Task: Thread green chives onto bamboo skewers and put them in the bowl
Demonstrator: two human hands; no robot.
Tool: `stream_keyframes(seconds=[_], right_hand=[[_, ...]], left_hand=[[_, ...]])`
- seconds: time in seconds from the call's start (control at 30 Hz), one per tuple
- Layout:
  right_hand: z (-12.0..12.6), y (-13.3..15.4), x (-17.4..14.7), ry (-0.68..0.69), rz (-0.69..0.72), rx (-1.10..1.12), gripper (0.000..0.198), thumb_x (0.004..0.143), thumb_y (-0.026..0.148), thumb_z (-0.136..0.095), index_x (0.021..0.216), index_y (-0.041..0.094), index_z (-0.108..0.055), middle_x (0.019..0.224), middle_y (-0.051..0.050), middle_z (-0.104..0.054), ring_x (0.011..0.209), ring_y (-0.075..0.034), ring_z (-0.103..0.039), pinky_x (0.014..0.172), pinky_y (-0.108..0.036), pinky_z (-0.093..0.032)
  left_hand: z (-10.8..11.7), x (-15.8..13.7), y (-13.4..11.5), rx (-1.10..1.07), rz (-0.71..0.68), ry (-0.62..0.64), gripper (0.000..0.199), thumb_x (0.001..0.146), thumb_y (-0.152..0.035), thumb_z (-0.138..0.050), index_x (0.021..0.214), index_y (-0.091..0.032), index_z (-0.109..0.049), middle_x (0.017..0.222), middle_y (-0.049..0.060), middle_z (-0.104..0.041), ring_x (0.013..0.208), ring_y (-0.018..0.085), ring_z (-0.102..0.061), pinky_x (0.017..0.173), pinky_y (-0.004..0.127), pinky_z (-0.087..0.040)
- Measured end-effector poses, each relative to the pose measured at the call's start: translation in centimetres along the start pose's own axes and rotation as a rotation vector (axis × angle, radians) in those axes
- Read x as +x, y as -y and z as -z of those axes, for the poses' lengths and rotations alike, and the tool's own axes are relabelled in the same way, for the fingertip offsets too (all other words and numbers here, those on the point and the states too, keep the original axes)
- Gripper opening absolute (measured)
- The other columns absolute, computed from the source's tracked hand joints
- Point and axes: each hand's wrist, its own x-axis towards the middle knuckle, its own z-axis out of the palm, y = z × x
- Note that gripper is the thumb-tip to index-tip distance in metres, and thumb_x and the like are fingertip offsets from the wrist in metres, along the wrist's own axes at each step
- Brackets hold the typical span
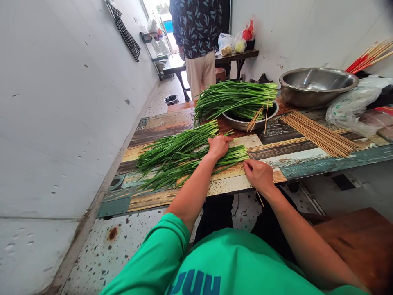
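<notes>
My left hand (218, 146) lies over garlic chives on the table, its index finger stretched to the right near the pale stem ends. It is between an upper bunch of chives (181, 141) and a lower bunch of chives (235, 155). My right hand (260, 175) is closed in a pinch at the cut ends of the lower bunch. A thin bamboo skewer (259, 198) sticks out below that hand; its other end is hidden by the fingers. Both bunches point their green leaves leftward.
A large heap of chives (236, 96) rests on a metal bowl (273, 112), with several skewers leaning there. Loose bamboo skewers (319, 133) lie to the right. Behind them are a steel basin (319, 88) and a plastic bag (353, 106). A person (199, 37) stands beyond the table.
</notes>
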Motion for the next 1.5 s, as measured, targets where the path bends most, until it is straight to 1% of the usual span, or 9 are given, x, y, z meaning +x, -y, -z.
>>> stream_keyframes(seconds=[0.1, 0.27, 0.57, 0.77, 1.23, 1.37, 1.5], right_hand=[[0.01, -0.01, 0.0, 0.003, 0.002, 0.006, 0.029, 0.087, 0.028, -0.044, 0.08, 0.019, -0.071, 0.072, -0.005, -0.069, 0.066, -0.016, -0.057, 0.059, -0.027, -0.028], [0.04, 0.0, 0.0, -0.005, 0.005, 0.007, 0.03, 0.087, 0.028, -0.044, 0.079, 0.019, -0.071, 0.073, -0.006, -0.07, 0.067, -0.017, -0.057, 0.059, -0.027, -0.029], [0.0, -0.03, 0.03, -0.002, -0.001, 0.004, 0.029, 0.087, 0.029, -0.045, 0.079, 0.019, -0.071, 0.073, -0.006, -0.07, 0.067, -0.017, -0.058, 0.059, -0.027, -0.028], [-0.05, -0.09, 0.04, -0.006, 0.011, 0.009, 0.029, 0.087, 0.028, -0.044, 0.079, 0.019, -0.071, 0.073, -0.006, -0.07, 0.068, -0.017, -0.059, 0.059, -0.027, -0.03], [0.03, -0.16, 0.15, 0.011, 0.012, -0.031, 0.029, 0.087, 0.028, -0.045, 0.078, 0.019, -0.071, 0.072, -0.006, -0.07, 0.066, -0.017, -0.059, 0.058, -0.028, -0.028], [0.05, -0.13, 0.18, 0.0, 0.026, -0.032, 0.03, 0.087, 0.028, -0.044, 0.077, 0.019, -0.071, 0.07, -0.006, -0.07, 0.064, -0.017, -0.058, 0.057, -0.028, -0.028], [0.0, -0.15, 0.22, -0.008, 0.031, -0.032, 0.03, 0.086, 0.027, -0.044, 0.077, 0.019, -0.071, 0.072, -0.006, -0.07, 0.065, -0.017, -0.059, 0.058, -0.028, -0.029]], left_hand=[[0.02, 0.04, 0.01, -0.002, 0.016, 0.0, 0.037, 0.089, -0.02, -0.043, 0.114, -0.028, -0.07, 0.12, 0.005, -0.068, 0.115, 0.026, -0.057, 0.097, 0.044, -0.034], [0.0, 0.12, 0.08, -0.011, 0.002, 0.001, 0.036, 0.088, -0.02, -0.046, 0.112, -0.028, -0.071, 0.12, 0.006, -0.068, 0.113, 0.026, -0.057, 0.097, 0.046, -0.034], [0.07, 0.03, 0.03, -0.005, 0.004, -0.006, 0.036, 0.089, -0.019, -0.045, 0.111, -0.026, -0.071, 0.119, 0.006, -0.069, 0.113, 0.025, -0.058, 0.097, 0.044, -0.035], [-0.17, 0.22, 0.21, -0.016, 0.005, -0.013, 0.036, 0.088, -0.02, -0.045, 0.111, -0.027, -0.072, 0.119, 0.007, -0.069, 0.114, 0.027, -0.057, 0.097, 0.047, -0.034], [-0.25, 0.35, 0.37, -0.001, -0.004, -0.01, 0.036, 0.088, -0.02, -0.044, 0.111, -0.027, -0.071, 0.119, 0.006, -0.069, 0.113, 0.026, -0.057, 0.095, 0.044, -0.034], [-0.28, 0.43, 0.57, 0.003, -0.002, 0.002, 0.036, 0.088, -0.022, -0.045, 0.111, -0.028, -0.071, 0.118, 0.006, -0.069, 0.112, 0.026, -0.057, 0.094, 0.042, -0.034], [-0.41, 0.54, 0.83, -0.004, -0.026, -0.018, 0.036, 0.087, -0.02, -0.044, 0.109, -0.028, -0.072, 0.114, 0.005, -0.07, 0.108, 0.025, -0.058, 0.094, 0.042, -0.033]])
